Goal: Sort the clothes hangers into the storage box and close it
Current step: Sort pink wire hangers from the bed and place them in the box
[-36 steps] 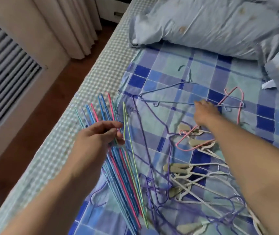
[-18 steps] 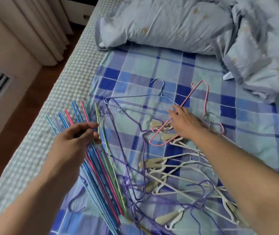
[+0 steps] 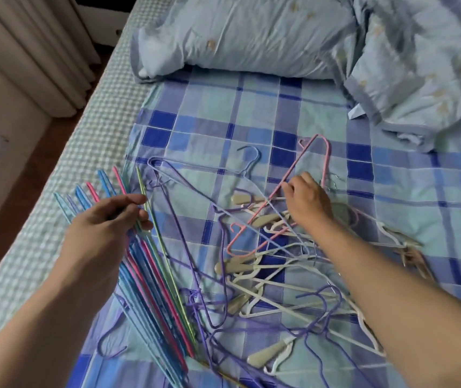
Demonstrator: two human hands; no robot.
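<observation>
The right hand [image 3: 306, 201] has drawn the pink hanger [image 3: 277, 198] back onto the tangled pile [image 3: 265, 275] on the bed [image 3: 209, 113], fingers pinching its wire. The left hand [image 3: 106, 228] still holds the bundle of coloured hangers [image 3: 153, 275]; no storage box shows, so sorting is early.

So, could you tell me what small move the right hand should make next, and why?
Probably lift the pink hanger free and carry it to the bundle of hangers that the left hand holds upright. The right hand has its fingers on the pink wire, which lies on top of the tangled white and purple hangers.
</observation>
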